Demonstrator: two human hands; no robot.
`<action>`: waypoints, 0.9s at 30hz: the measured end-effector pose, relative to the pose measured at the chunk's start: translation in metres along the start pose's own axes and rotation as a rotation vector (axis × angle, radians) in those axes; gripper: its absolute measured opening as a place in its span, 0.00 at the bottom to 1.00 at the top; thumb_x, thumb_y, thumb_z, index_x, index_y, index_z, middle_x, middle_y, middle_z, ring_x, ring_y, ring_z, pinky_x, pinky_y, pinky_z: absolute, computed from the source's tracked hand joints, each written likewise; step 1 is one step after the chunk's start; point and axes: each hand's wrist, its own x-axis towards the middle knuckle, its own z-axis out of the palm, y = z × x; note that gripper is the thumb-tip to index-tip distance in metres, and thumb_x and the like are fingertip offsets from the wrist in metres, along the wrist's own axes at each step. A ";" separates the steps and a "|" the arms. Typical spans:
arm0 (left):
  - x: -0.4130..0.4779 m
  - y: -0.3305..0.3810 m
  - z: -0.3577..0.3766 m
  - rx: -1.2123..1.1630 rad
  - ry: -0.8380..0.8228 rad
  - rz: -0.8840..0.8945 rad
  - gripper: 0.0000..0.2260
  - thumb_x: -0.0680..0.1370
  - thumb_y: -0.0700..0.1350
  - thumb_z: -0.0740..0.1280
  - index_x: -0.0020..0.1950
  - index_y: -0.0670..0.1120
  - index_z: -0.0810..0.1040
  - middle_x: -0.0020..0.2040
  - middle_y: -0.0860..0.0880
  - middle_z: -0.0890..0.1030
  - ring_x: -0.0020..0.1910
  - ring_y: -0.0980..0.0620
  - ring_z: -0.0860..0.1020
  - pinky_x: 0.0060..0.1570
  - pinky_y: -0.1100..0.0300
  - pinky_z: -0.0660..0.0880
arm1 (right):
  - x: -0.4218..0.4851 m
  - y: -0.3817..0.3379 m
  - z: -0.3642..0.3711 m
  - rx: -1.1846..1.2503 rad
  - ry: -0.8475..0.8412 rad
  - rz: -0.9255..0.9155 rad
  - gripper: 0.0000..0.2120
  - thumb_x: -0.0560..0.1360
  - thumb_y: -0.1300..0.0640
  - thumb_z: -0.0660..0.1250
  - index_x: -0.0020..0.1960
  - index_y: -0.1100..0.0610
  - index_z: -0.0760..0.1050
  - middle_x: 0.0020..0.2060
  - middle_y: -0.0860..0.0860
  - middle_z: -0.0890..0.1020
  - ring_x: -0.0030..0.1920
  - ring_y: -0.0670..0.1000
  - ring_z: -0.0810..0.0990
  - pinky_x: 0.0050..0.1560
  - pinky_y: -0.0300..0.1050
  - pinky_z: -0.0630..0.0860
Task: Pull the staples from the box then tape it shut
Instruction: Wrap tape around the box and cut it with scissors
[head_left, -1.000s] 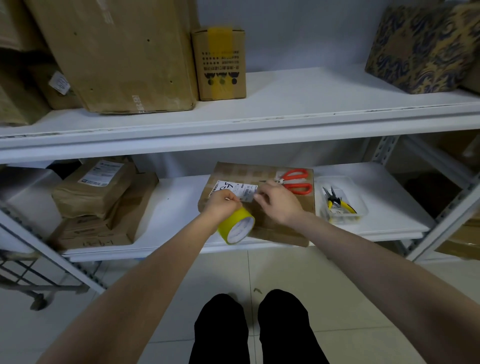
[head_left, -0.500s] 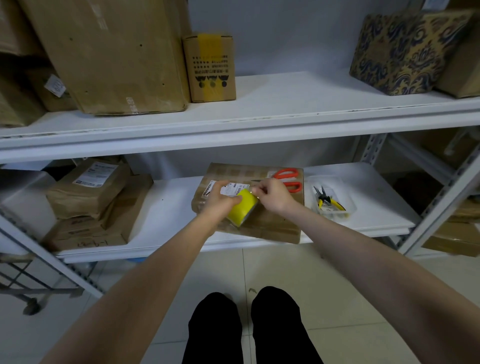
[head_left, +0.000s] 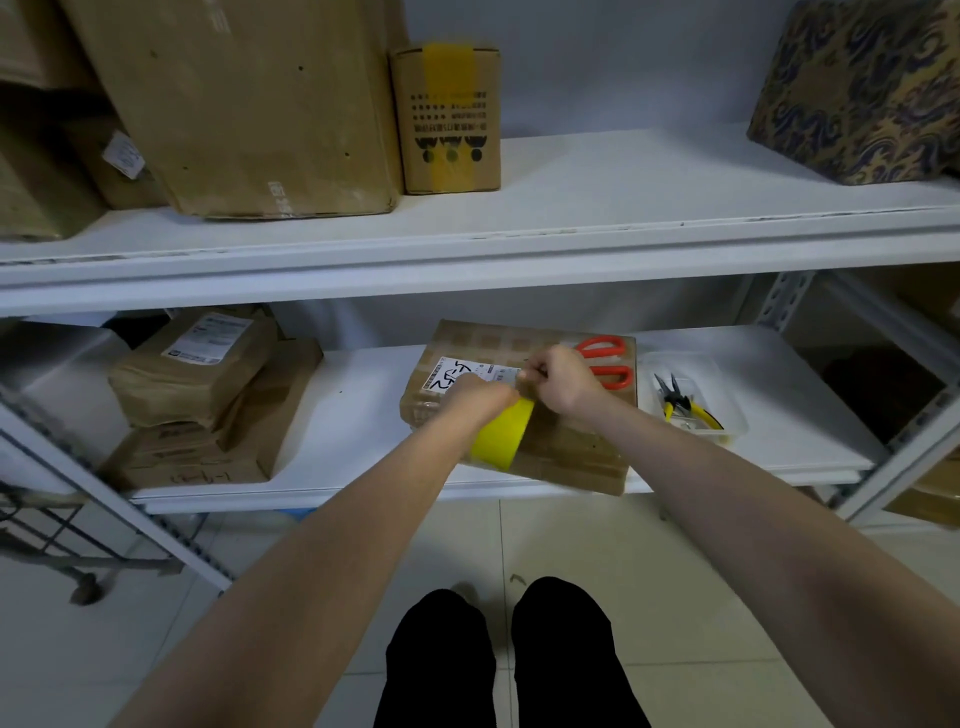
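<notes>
A flat brown cardboard box (head_left: 571, 452) with a white shipping label (head_left: 462, 375) lies on the lower white shelf (head_left: 353, 431). My left hand (head_left: 480, 400) grips a yellow roll of tape (head_left: 503, 437) over the box's near half. My right hand (head_left: 563, 382) pinches the free end of the tape just above the roll, over the label's right end. Red-handled scissors (head_left: 605, 358) lie on the box's far right corner, partly behind my right hand.
A clear tray (head_left: 727, 410) holding yellow-handled pliers (head_left: 680, 405) sits right of the box. Brown parcels (head_left: 197, 374) are stacked at the shelf's left. The upper shelf (head_left: 597, 208) carries cardboard boxes and a patterned box (head_left: 872, 88). Tiled floor lies below.
The roll has turned from showing its open core to showing its yellow outer face and has moved up over the box. My right hand now pinches the tape end.
</notes>
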 end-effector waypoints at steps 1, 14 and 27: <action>0.001 0.000 0.000 -0.038 -0.010 -0.033 0.17 0.72 0.50 0.69 0.58 0.45 0.73 0.53 0.43 0.78 0.54 0.42 0.78 0.56 0.48 0.77 | 0.003 0.002 -0.004 -0.006 0.011 0.031 0.12 0.78 0.57 0.66 0.44 0.65 0.81 0.43 0.61 0.83 0.48 0.60 0.80 0.41 0.43 0.68; 0.017 -0.013 0.011 0.033 -0.026 -0.041 0.22 0.75 0.57 0.65 0.66 0.47 0.71 0.60 0.43 0.77 0.58 0.42 0.76 0.57 0.48 0.76 | 0.017 0.014 0.014 -0.133 -0.012 0.102 0.09 0.78 0.56 0.65 0.50 0.61 0.80 0.48 0.60 0.83 0.50 0.60 0.81 0.45 0.45 0.73; 0.019 -0.024 0.009 -0.205 -0.137 -0.154 0.08 0.75 0.45 0.69 0.51 0.49 0.71 0.40 0.49 0.75 0.36 0.52 0.74 0.36 0.62 0.71 | 0.020 0.018 0.022 -0.227 0.014 0.122 0.08 0.77 0.55 0.67 0.48 0.59 0.82 0.45 0.58 0.84 0.47 0.59 0.82 0.44 0.47 0.78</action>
